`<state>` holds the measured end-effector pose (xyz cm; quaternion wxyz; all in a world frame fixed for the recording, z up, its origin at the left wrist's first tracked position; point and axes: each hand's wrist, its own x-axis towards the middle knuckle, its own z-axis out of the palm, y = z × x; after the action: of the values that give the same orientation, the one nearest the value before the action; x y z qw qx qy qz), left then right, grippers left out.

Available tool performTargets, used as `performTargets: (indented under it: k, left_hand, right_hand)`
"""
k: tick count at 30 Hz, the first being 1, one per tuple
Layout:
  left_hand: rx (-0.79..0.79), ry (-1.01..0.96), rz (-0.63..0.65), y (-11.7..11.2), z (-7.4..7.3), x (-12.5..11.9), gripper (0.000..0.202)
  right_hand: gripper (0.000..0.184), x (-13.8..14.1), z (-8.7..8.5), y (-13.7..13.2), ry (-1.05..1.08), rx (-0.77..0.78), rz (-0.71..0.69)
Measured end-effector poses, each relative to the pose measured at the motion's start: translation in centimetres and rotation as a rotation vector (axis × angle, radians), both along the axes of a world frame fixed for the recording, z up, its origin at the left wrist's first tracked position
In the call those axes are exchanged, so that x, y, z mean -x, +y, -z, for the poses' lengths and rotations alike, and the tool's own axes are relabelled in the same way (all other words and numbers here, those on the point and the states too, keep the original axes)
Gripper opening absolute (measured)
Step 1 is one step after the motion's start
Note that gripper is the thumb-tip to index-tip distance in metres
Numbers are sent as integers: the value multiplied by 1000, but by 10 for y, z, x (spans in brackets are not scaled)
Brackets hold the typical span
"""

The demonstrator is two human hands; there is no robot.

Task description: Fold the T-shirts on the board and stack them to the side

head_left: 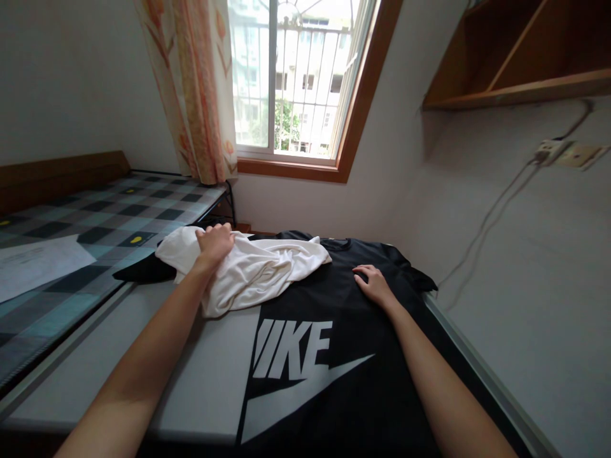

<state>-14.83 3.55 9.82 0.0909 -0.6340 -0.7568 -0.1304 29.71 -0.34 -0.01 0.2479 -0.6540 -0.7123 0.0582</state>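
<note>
My left hand grips a crumpled white cloth, which looks like a garment. Its fingers curl over the cloth at the far left. Under the cloth and to its right, a black T-shirt with a grey NIKE print lies spread out, neck end towards the window. My right hand rests on the upper right of this shirt, palm down, fingers apart and slightly bent, holding nothing. Black fabric sticks out left of the cloth. Whether it belongs to the shirt, I cannot tell.
A pale grey surface shows left of the print. Further left is a bed with a checked covering and a paper sheet. A wall stands close on the right, with a cable hanging from a socket below a wooden shelf.
</note>
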Motion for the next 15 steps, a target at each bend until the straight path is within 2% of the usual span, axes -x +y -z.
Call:
performTargets:
  k: [4, 6, 9, 13, 14, 15]
  left_hand:
    - [-270, -179, 24, -13, -26, -11, 37]
    - [-330, -318, 130, -20, -39, -20, 35]
    - [-342, -516, 449, -33, -55, -39, 31]
    - [-148, -601, 889, -65, -62, -73, 31]
    - [-90, -587, 964, -72, -60, -82, 30]
    - [-37, -568, 1029, -79, -57, -91, 29]
  right_hand:
    - [29, 0, 2, 0, -2, -5, 6]
    - [28, 0, 3, 0, 1, -34, -3]
    - [26, 2, -3, -3, 10, -130, -50]
    - [30, 27, -31, -11, 83, -271, -170]
    - [35, 39, -39, -14, 126, -285, -238]
    - [50, 52, -45, -17, 175, -273, -336]
